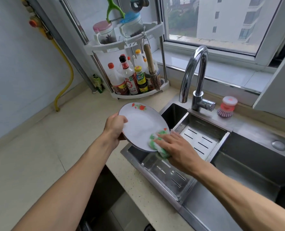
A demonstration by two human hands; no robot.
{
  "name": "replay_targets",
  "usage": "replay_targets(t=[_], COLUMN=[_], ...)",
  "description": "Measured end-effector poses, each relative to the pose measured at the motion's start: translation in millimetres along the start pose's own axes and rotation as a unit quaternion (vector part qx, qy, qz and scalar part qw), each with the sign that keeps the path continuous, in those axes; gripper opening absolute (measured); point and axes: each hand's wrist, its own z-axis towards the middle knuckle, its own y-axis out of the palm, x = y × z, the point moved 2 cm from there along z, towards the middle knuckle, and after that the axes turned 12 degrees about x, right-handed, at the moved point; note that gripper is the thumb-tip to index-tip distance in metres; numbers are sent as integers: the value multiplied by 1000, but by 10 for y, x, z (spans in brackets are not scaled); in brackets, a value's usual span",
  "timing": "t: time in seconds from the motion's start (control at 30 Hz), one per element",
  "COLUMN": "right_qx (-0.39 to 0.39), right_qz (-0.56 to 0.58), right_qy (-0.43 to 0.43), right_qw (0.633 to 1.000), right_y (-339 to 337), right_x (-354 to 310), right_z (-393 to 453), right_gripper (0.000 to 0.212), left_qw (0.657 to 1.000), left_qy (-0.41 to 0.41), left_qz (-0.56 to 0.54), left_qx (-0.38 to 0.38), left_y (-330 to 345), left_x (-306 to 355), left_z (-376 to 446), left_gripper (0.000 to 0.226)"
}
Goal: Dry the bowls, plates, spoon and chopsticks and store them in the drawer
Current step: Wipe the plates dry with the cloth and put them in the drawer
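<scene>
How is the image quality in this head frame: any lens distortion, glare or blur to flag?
Head view: strong wide-angle bending, window frame and counter edge curve; daylight from the window, soft shadows; bright highlights on the faucet; plate and cloth are reasonably sharp, forearms at the frame edges stretched and slightly soft.

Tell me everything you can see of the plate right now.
The plate is round and white, looks glazed, with red-and-green flower prints near its far and near rims and a dark underside edge. It is tilted, held above the sink's left edge. The left hand grips its left rim; the right hand presses a green-and-white cloth against its lower right face.
</scene>
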Motion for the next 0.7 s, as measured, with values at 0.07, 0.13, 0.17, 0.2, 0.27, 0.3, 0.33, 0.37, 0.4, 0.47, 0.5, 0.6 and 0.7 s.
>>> replay_targets(t=[0.07,0.13,0.17,0.2,0.27,0.3,0.33,0.37,0.4,0.47,0.5,0.6,0.7], right_qx=[94,137,151,164,161,136,99,54,-1,-91,-127,-187,-170], right_qz=[-32,-30,-26,-26,-24,1,39,73,90,76,57,52,97], right_qy=[-17,1,13,15,15,16,18,19,22,41,54,75,46], right_qw=[995,990,988,986,987,991,994,996,996,992,989,978,980], right_y=[-25,-69,-81,-86,-52,-20,25,59,90,73,47,3,-11], right_x=[-189,-417,-508,-570,-642,-643,-599,-527,-417,-171,-76,-193,-507], right_z=[58,210,288,338,358,339,303,269,234,205,208,279,279], right_gripper=[20,26,30,33,32,27,28,39,50,64,68,82,84], left_qw=[999,997,995,992,985,983,983,984,985,988,989,987,987], left_qy=[-23,-14,-13,-17,-24,-18,-7,2,8,22,33,60,59], left_qz=[-36,-75,-100,-127,-171,-178,-168,-152,-136,-114,-101,-84,-71], left_qx=[1,-18,-21,-18,17,44,69,90,103,103,101,124,129], left_y=[18,112,172,226,283,281,259,222,182,121,111,145,172], left_x=[-9,-104,-187,-254,-370,-394,-402,-402,-406,-395,-381,-317,-277], left_z=[0,-75,-122,-204,-285,-286,-273,-250,-231,-224,-234,-292,-288], left_gripper=[14,32,45,53,59,58,58,58,57,53,54,56,54])
